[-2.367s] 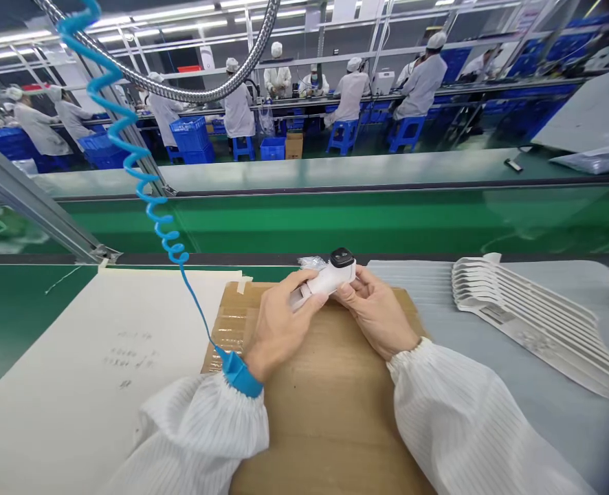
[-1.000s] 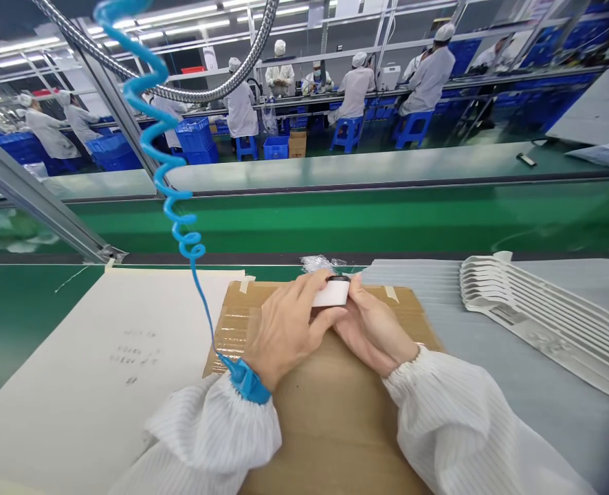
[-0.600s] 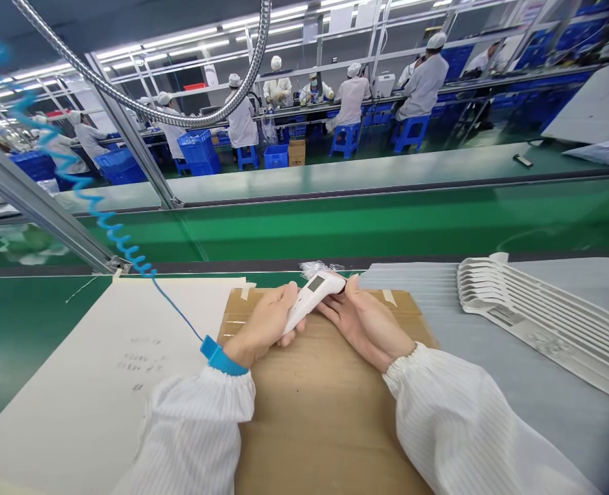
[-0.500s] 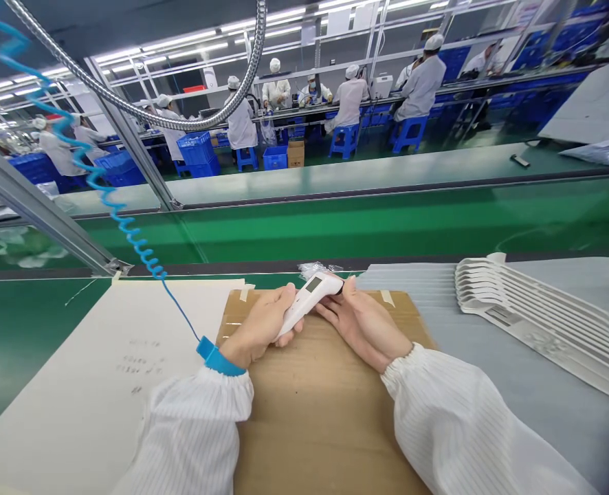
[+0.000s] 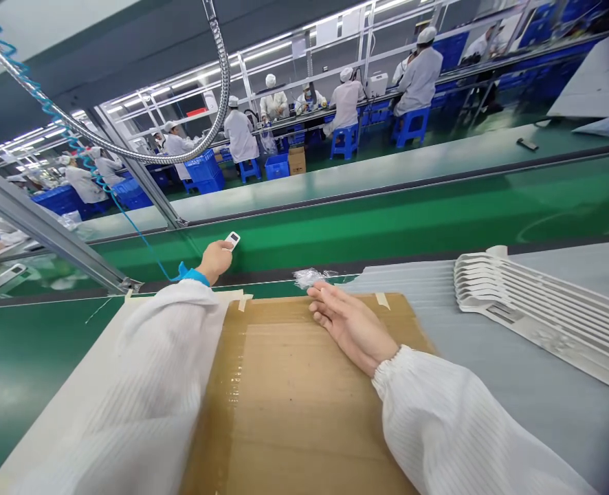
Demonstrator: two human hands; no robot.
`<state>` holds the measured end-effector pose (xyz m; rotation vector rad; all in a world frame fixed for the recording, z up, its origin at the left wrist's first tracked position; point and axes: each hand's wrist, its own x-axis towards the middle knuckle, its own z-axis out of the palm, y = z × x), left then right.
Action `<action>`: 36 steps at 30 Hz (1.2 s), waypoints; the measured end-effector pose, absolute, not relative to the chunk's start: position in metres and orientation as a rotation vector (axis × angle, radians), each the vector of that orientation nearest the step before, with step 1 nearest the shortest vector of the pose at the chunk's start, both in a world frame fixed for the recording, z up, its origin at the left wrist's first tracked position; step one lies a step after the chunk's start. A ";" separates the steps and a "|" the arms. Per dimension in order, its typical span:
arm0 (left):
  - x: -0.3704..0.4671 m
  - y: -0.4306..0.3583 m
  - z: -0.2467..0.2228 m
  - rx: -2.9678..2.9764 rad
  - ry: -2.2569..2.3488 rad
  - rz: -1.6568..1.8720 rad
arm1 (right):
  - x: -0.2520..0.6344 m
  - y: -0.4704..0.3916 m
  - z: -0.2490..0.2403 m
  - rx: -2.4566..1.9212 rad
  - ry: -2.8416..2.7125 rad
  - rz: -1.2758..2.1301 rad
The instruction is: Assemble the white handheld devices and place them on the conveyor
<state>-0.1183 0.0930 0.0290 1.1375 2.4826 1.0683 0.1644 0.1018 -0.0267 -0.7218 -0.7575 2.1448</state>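
Observation:
My left hand (image 5: pixel 216 262), with a blue strap at the wrist, reaches forward over the green belt (image 5: pixel 294 237) and grips a white handheld device (image 5: pixel 232 240) with a small dark screen. Most of the device is hidden by the hand. Above the far edge of the cardboard box (image 5: pixel 304 392), my right hand (image 5: pixel 350 323) holds nothing, its fingers extended and slightly apart. Just beyond its fingertips lies a crumpled clear plastic piece (image 5: pixel 308 278).
A stack of white plastic parts (image 5: pixel 536 316) lies on grey foam at the right. A metal post (image 5: pixel 51 227) slants at the left. Another white device (image 5: pixel 6 276) is at the far left. Seated people work beyond.
My left hand has moved forward and left with the white device, away from my right hand. My right hand has let go of the device and stayed near the box's far edge.

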 end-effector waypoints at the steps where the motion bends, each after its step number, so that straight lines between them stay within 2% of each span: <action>1: -0.118 0.093 0.028 1.170 2.528 1.054 | 0.164 0.102 -0.026 -0.730 -0.755 2.141; 6: -0.086 0.084 0.015 1.360 2.585 0.989 | 0.163 0.103 -0.030 -0.726 -0.739 2.129; 15: 0.006 0.052 -0.039 1.531 2.570 1.022 | 0.169 0.105 -0.037 -0.759 -0.786 2.147; 24: -0.001 0.054 -0.042 1.482 2.401 1.286 | 0.171 0.106 -0.036 -0.818 -0.812 2.142; 36: 0.001 0.055 -0.045 1.434 2.412 1.358 | 0.174 0.108 -0.038 -0.806 -0.856 2.142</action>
